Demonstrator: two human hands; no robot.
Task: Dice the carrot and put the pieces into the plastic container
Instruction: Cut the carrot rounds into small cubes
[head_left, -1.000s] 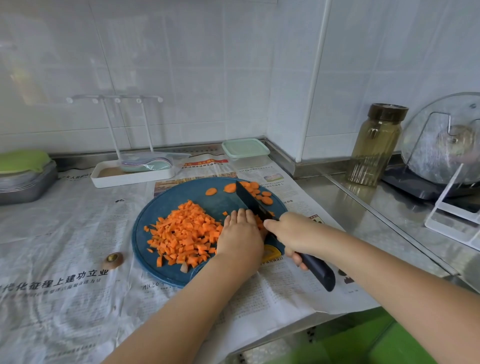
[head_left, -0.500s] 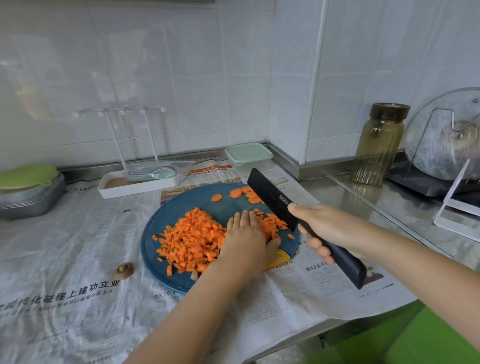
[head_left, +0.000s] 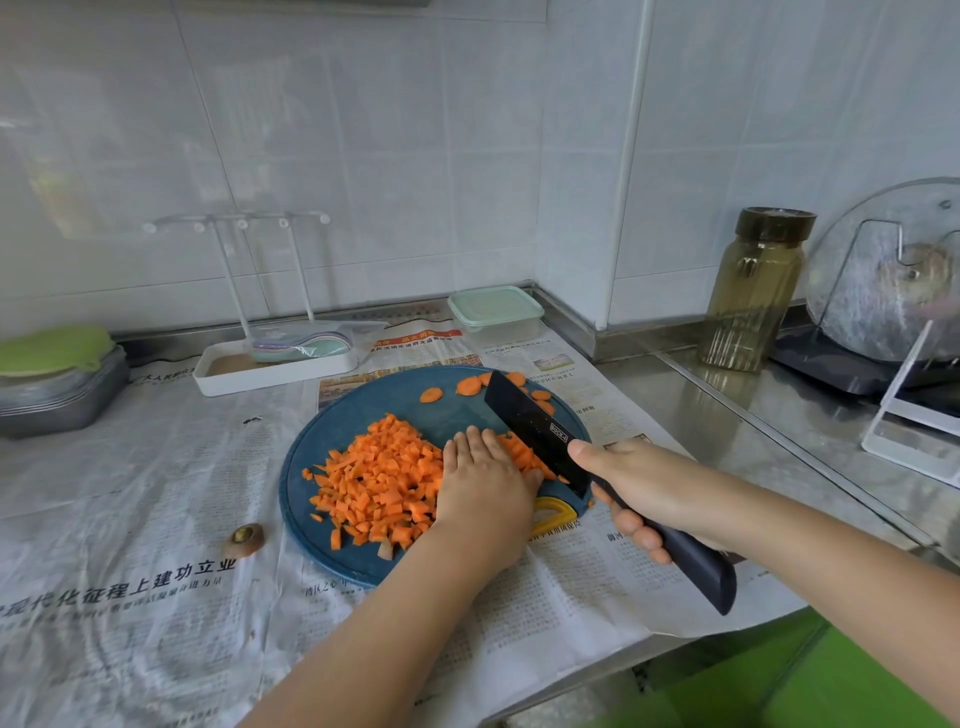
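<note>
right hand (head_left: 639, 488): curled round the knife (head_left: 535, 431) handle, forefinger along the spine.
left hand (head_left: 483, 478): fingers straight, pressed together on carrot strips (head_left: 519, 452) touching the blade.
diced carrot (head_left: 379, 478): heaped just left of those fingers.
carrot slices (head_left: 470, 385): beyond the fingertips.
plastic container (head_left: 496, 314): farther beyond, lidded.

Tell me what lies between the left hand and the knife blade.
Head view: a small heap of orange carrot pieces lies between the left hand and the knife blade.

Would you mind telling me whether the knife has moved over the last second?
Yes. The knife rose above the blue cutting board, then came back down toward its right side.
</note>
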